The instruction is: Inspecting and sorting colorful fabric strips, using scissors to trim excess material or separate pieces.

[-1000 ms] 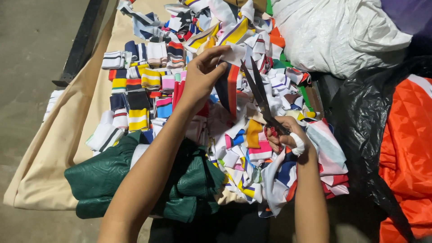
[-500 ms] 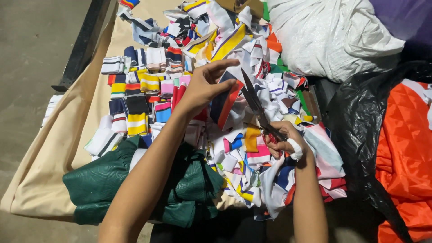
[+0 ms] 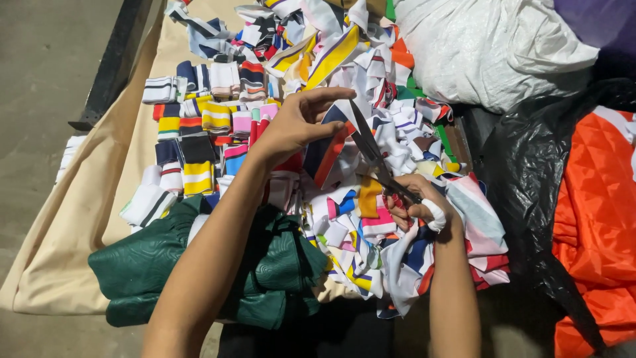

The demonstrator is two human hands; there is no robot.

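Two hands, left hand (image 3: 295,126) pinching striped strip (image 3: 329,149), right hand (image 3: 414,202) gripping scissors (image 3: 371,156), handles seemingly hidden.

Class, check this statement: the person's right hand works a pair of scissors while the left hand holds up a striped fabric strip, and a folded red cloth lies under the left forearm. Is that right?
One detail is wrong. The folded cloth under the left forearm is dark green, not red, as the head view shows. The rest stands: the right hand works the scissors, and the left hand holds up the striped fabric strip.
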